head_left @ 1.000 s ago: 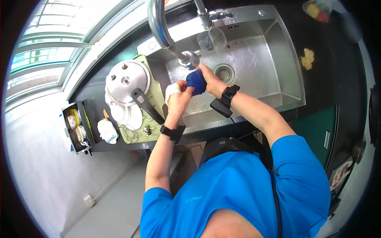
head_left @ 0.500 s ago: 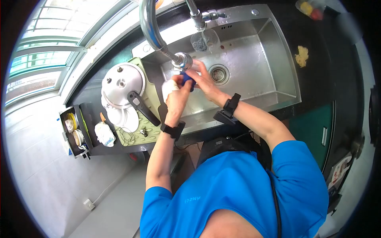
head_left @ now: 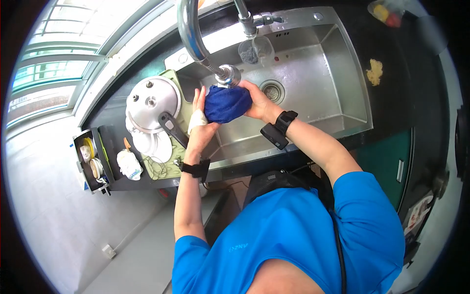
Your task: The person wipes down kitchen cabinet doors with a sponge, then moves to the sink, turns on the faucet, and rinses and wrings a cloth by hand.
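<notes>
A dark blue cloth (head_left: 227, 104) is bunched between my two hands, right under the faucet head (head_left: 228, 75) and over the left part of the sink (head_left: 306, 73). My left hand (head_left: 199, 122) presses on the cloth's left side, its fingers extended upward and thumb below. A white wrap shows on that hand. From the right, my right hand (head_left: 260, 104) grips the cloth, and some of its fingers are hidden behind it. Whether water is running I cannot tell.
Left of the sink, a pressure cooker lid (head_left: 152, 100) with a black handle rests on a green mat (head_left: 185, 110) beside white dishes (head_left: 159, 147). A clear container (head_left: 256, 50) stands at the sink's back under the second tap (head_left: 248, 24). A yellowish lump (head_left: 374, 72) lies right.
The blue cloth, formerly squeezed small between my hands, is now spread into a wider bundle. My left hand has moved left and my right hand slightly right, so they are farther apart.
</notes>
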A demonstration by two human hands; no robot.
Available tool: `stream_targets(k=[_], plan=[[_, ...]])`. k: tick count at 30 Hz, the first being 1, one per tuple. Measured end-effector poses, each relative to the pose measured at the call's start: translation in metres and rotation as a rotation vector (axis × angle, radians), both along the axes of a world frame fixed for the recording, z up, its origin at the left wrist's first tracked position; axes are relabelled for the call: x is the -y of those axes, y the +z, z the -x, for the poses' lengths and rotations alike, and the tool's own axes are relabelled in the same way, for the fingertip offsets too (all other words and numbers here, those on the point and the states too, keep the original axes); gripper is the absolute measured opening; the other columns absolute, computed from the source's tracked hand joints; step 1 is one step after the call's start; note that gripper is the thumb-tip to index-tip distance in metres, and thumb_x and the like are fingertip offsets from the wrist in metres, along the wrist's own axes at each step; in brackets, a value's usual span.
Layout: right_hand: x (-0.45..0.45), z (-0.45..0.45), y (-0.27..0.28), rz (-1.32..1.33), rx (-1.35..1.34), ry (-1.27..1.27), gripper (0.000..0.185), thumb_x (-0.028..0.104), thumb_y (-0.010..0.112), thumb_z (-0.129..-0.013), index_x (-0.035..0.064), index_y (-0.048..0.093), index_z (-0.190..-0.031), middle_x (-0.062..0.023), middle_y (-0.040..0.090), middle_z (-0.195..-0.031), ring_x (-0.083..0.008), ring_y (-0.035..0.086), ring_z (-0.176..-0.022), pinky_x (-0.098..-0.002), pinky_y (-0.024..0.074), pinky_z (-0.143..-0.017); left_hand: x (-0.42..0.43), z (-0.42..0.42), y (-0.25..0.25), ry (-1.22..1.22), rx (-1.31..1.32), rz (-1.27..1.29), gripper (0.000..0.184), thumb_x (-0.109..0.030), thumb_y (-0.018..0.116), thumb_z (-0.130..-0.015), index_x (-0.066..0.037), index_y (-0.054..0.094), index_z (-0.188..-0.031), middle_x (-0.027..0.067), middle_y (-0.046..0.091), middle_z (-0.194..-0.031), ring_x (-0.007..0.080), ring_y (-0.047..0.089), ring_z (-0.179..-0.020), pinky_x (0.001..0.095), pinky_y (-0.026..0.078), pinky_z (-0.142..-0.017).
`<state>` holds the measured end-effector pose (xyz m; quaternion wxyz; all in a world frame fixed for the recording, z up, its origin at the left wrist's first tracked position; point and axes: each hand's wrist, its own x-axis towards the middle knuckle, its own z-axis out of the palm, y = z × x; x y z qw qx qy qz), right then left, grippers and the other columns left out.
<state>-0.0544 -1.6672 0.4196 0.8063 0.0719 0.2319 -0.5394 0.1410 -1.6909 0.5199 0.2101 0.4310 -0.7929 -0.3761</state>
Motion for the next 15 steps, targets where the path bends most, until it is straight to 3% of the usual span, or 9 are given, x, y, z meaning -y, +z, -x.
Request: stream_targets(k=[1, 2, 4, 5, 6, 9, 10, 12, 15], plan=[[0.004, 0.002, 0.004, 0.003, -0.003, 0.005, 0.029, 0.031, 0.058, -0.094, 0.0087, 0.064, -0.112, -0.0053, 0.069, -0.101, -0.0185, 0.068, -0.096, -0.0401, 0.058, -0.085, 0.009, -0.001, -0.003, -0.099, -0.053, 0.004, 0.086, 0.0, 0.081, -0.073, -0.007, 0.042, -0.15, 0.0213, 0.045, -0.15, 0.0294, 0.049, -0.136, 0.0356, 0.042, -0.111], [0.005, 0.006, 0.006, 0.046, -0.023, 0.077, 0.032, 0.034, 0.058, -0.094, 0.0083, 0.064, -0.112, -0.0055, 0.069, -0.102, -0.0185, 0.068, -0.097, -0.0403, 0.0581, -0.085, 0.012, -0.002, -0.003, -0.098, -0.054, 0.004, 0.086, 0.0, 0.081, -0.073, -0.007, 0.042, -0.15, 0.0213, 0.045, -0.15, 0.0294, 0.049, -0.136, 0.0356, 0.042, -0.111], [0.0, 0.014, 0.016, 0.088, -0.042, 0.149, 0.035, 0.038, 0.057, -0.095, 0.008, 0.064, -0.112, -0.0057, 0.069, -0.103, -0.0184, 0.068, -0.098, -0.0406, 0.0581, -0.086, 0.015, 0.0, 0.004, -0.036, -0.034, -0.435, 0.072, 0.001, 0.08, -0.075, -0.005, 0.051, -0.14, 0.0144, 0.063, -0.13, 0.0198, 0.062, -0.116, 0.031, 0.048, -0.101], [-0.005, 0.019, 0.021, 0.051, -0.274, 0.24, 0.039, 0.042, 0.057, -0.096, 0.0077, 0.065, -0.111, -0.006, 0.07, -0.104, -0.0185, 0.068, -0.098, -0.0408, 0.0579, -0.086, 0.016, -0.001, 0.001, 0.003, 0.009, -0.354, 0.061, -0.001, 0.081, -0.077, -0.004, 0.056, -0.132, 0.0065, 0.069, -0.112, 0.0115, 0.064, -0.1, 0.0268, 0.051, -0.092], [-0.008, 0.022, 0.025, 0.012, -0.505, 0.329, 0.043, 0.046, 0.057, -0.096, 0.0073, 0.066, -0.11, -0.0063, 0.07, -0.106, -0.0185, 0.068, -0.099, -0.0411, 0.0577, -0.087, 0.017, -0.001, -0.004, -0.002, 0.007, -0.353, 0.061, -0.001, 0.081, -0.077, -0.004, 0.056, -0.132, 0.0065, 0.069, -0.112, 0.0115, 0.064, -0.1, 0.0268, 0.051, -0.092], [-0.01, 0.017, 0.023, -0.161, -0.364, 0.392, 0.054, 0.055, 0.057, -0.096, 0.0085, 0.064, -0.121, -0.0076, 0.069, -0.113, -0.0208, 0.066, -0.108, -0.0425, 0.0551, -0.095, 0.017, 0.001, -0.009, 0.0, -0.001, -0.296, 0.064, 0.003, 0.078, -0.074, -0.006, 0.055, -0.134, 0.0122, 0.067, -0.118, 0.0203, 0.066, -0.105, 0.032, 0.052, -0.092], [-0.007, 0.013, 0.014, -0.162, -0.363, 0.392, 0.054, 0.055, 0.057, -0.096, 0.0085, 0.064, -0.121, -0.0076, 0.069, -0.113, -0.0208, 0.066, -0.108, -0.0425, 0.0551, -0.095, 0.01, 0.007, 0.0, -0.116, 0.081, -0.081, 0.067, 0.004, 0.076, -0.072, -0.007, 0.055, -0.135, 0.0151, 0.066, -0.119, 0.0264, 0.066, -0.106, 0.0362, 0.051, -0.094], [0.004, 0.005, -0.006, 0.049, -0.001, 0.197, 0.051, 0.054, 0.059, -0.096, 0.0069, 0.066, -0.116, -0.0084, 0.07, -0.11, -0.02, 0.068, -0.104, -0.0431, 0.0565, -0.094, -0.007, 0.021, 0.018, -0.276, 0.203, 0.107, 0.074, 0.005, 0.072, -0.067, -0.011, 0.053, -0.137, 0.0223, 0.061, -0.12, 0.0408, 0.06, -0.11, 0.0464, 0.049, -0.096], [0.006, 0.001, -0.005, 0.003, -0.04, 0.113, 0.039, 0.044, 0.062, -0.096, 0.0072, 0.067, -0.11, -0.0089, 0.071, -0.106, -0.0203, 0.069, -0.097, -0.0408, 0.0575, -0.09, -0.016, 0.026, 0.033, -0.319, 0.277, 0.248, 0.074, 0.002, 0.074, -0.069, -0.01, 0.052, -0.138, 0.0201, 0.063, -0.119, 0.0395, 0.062, -0.107, 0.0446, 0.049, -0.093]])
